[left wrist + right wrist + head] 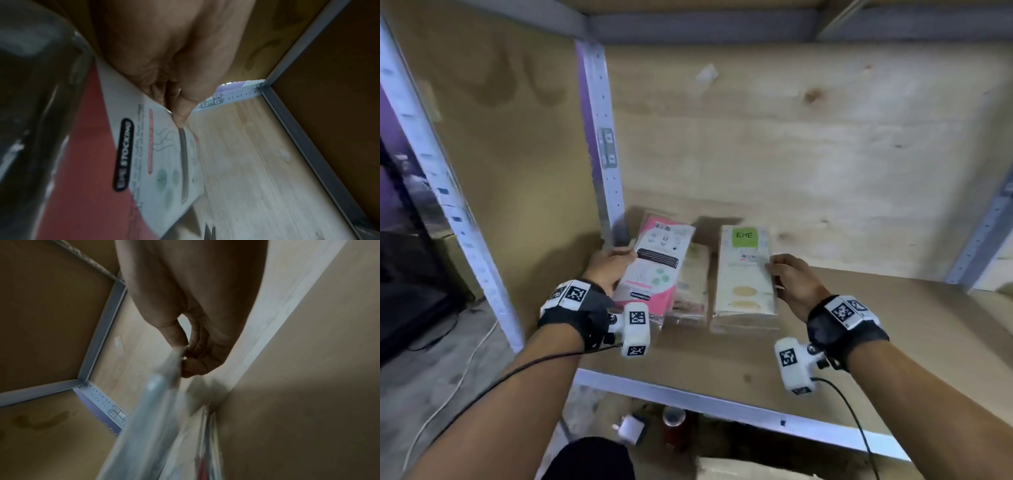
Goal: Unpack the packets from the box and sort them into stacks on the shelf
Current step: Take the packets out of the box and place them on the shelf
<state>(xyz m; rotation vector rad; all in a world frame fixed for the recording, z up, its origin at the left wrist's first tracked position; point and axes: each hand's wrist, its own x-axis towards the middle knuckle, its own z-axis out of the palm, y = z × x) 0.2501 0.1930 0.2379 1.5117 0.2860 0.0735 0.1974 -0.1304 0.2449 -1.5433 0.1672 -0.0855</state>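
A pink and white stocking packet [658, 263] [148, 154] is held by its left edge in my left hand [609, 265] [174, 104], thumb on top, over a pink stack at the shelf's back left. My right hand [787, 274] [189, 352] pinches the right edge of a cream packet with a green label [744, 270] [156, 402], which lies on top of a second stack. Another cream packet [693, 274] lies between the two stacks, partly under the pink one. The box is not clearly in view.
The wooden shelf board [893, 325] stretches free to the right of the stacks. A perforated metal upright [602, 144] stands just behind my left hand. Below the shelf's front rail [722, 407] sit a white plug [630, 428] and a jar [674, 416] on the floor.
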